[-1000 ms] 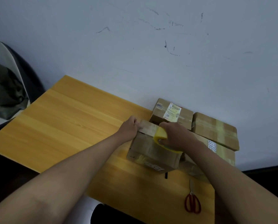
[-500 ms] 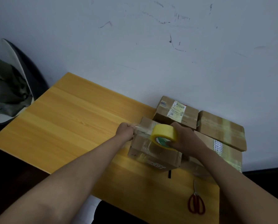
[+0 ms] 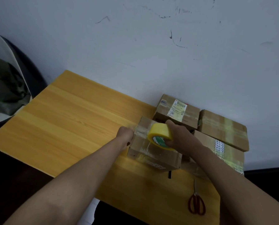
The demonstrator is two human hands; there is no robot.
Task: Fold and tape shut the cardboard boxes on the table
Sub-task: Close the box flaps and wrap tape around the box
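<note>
Box [image 3: 153,148] half taped: my right hand [image 3: 181,138] lifted tape roll [image 3: 160,135], grip tight; left hand [image 3: 125,133] pinches tape end. Cut comes next, I think.

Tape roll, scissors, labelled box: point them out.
Tape roll [image 3: 160,133]: head view, yellow outer band.
Scissors [image 3: 197,206]: head view, red handles.
Labelled box [image 3: 190,113]: head view, bare cardboard top.

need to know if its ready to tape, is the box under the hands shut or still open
Shut. The box shows a flat closed top, with clear tape running across it from the roll.
</note>
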